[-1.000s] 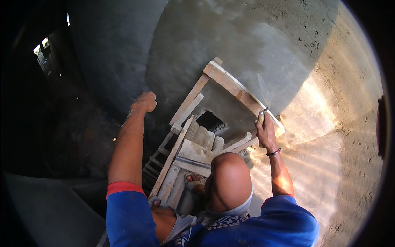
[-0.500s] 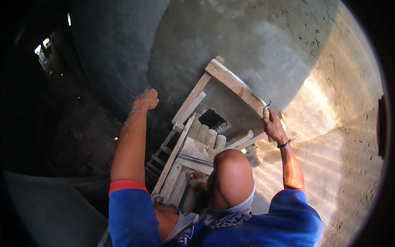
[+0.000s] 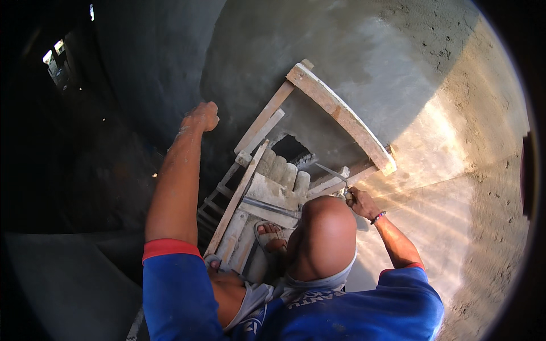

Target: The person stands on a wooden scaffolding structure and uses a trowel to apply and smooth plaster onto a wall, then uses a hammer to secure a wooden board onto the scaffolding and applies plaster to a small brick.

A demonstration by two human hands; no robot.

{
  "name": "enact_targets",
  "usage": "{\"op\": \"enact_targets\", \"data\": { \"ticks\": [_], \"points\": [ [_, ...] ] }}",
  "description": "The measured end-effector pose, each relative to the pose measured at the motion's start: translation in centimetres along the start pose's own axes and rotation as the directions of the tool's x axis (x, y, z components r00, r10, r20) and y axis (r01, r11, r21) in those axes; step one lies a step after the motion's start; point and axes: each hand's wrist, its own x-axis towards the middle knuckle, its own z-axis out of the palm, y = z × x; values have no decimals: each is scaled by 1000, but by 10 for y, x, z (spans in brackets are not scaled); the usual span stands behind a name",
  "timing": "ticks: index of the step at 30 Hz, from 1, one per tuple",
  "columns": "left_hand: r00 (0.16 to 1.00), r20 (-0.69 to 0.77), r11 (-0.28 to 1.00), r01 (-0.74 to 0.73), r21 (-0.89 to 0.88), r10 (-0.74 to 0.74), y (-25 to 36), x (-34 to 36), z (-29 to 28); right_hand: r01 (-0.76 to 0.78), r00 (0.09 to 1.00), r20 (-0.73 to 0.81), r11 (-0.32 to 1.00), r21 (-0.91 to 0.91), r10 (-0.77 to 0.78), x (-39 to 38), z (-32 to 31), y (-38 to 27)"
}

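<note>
My left hand (image 3: pixel 202 116) is raised in a fist in front of the grey plastered wall (image 3: pixel 256 45); nothing sticks out of it, and I cannot tell whether it touches the wall. Low on the right, beside my bent knee, my right hand (image 3: pixel 364 203) is closed round the handle of a trowel (image 3: pixel 331 172). Its thin metal part, seen nearly edge-on, slants up and left toward a rough-edged hole (image 3: pixel 291 149) in the wall. The plaster shows a darker, damp-looking area next to a lighter smooth one.
A timber frame with a thick plank (image 3: pixel 341 116) stands against the wall ahead. Below it are rounded poles (image 3: pixel 278 169) and boards (image 3: pixel 232 196) under my sandalled foot. A ladder-like wooden piece (image 3: pixel 219 202) lies left. Sunlit rough wall (image 3: pixel 489 142) is on the right.
My right hand has brought the trowel from the plank's right end down and left, near my knee. My left fist sits slightly higher in view, still closed.
</note>
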Motion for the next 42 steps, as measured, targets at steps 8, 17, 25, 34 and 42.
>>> {"op": "enact_targets", "data": {
  "ticks": [8, 17, 25, 34, 42],
  "points": [
    [999, 28, 999, 19, 44, -20, -12, 9, 19, -170, 935, -314, 985, 11, 165, 141, 4, 79],
    [996, 38, 994, 80, 80, -83, -52, -2, 15, -243, 968, -9, 930, -276, 250, 150, 31, 98],
    [999, 32, 995, 21, 101, -25, -53, 9, 27, -10, 962, 263, 970, -243, 76, 135, 2, 67],
    [1000, 13, 995, -4, 104, 3, -7, 15, 18, -286, 836, -451, 950, 128, 313, 58, -215, 0],
    [998, 4, 988, -56, 145, 56, 5, 19, 16, -15, 903, 288, 693, -721, 318, 92, -195, 68]
  ]
}}
